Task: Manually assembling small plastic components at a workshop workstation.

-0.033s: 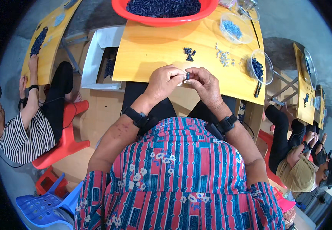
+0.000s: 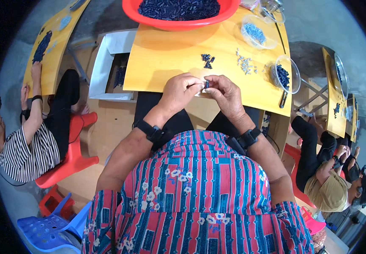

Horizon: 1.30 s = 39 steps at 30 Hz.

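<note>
Over the table's near edge, my two hands meet fingertip to fingertip. My right hand [image 2: 227, 96] pinches a small dark plastic piece [image 2: 207, 84] upright between thumb and forefinger. Beside it my left hand [image 2: 178, 94] has its thumb and forefinger pressed together; whatever sits in that pinch is too small or hidden to make out. Just beyond the fingers lies a little group of loose dark pieces [image 2: 208, 60] on the yellow table [image 2: 162, 55]. Small silvery metal pieces [image 2: 245, 62] are scattered to the right of them.
A red basin [image 2: 183, 26] heaped with dark pieces stands at the far edge. On the right are a clear tub [image 2: 255, 34] of silvery pieces, a tub [image 2: 283, 77] of dark pieces and a black tool [image 2: 283, 99]. An open white box [image 2: 100, 72] sits left. Co-workers sit on both sides.
</note>
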{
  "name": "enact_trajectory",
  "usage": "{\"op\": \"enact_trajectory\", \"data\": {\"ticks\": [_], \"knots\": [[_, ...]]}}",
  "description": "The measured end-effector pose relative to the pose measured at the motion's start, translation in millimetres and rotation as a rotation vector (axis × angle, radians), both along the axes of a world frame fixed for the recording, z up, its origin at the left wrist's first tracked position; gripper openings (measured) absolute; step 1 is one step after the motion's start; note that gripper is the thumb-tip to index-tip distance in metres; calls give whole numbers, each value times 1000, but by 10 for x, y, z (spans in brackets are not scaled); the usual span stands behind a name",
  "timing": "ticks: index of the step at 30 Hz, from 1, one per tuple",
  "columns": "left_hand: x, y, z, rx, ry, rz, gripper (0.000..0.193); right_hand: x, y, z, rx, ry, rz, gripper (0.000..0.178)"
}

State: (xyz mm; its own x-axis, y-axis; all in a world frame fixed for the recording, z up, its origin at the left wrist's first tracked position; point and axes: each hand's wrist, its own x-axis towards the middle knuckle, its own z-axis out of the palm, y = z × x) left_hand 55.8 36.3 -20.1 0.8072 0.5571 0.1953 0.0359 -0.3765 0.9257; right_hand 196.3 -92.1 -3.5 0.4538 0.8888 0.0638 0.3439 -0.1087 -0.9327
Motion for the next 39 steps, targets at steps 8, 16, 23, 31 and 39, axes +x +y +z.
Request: {"op": "enact_trajectory", "data": {"ticks": [8,16,23,31,39], "knots": [[-136,-24,56,-61,33,-2,15,364,-189,419,135,-783,-217,32],[-110,-47,48,-32,41,16,12,1182,-687,735,-157,-926,-664,33],[-121,-58,52,-17,41,22,10,946,-408,528,114,-948,-438,22],[-122,-93,102,7,61,23,8,305,189,331,53,-688,-58,25],[-104,-105,98,27,32,24,8,400,483,307,-78,-677,-20,11]]}}
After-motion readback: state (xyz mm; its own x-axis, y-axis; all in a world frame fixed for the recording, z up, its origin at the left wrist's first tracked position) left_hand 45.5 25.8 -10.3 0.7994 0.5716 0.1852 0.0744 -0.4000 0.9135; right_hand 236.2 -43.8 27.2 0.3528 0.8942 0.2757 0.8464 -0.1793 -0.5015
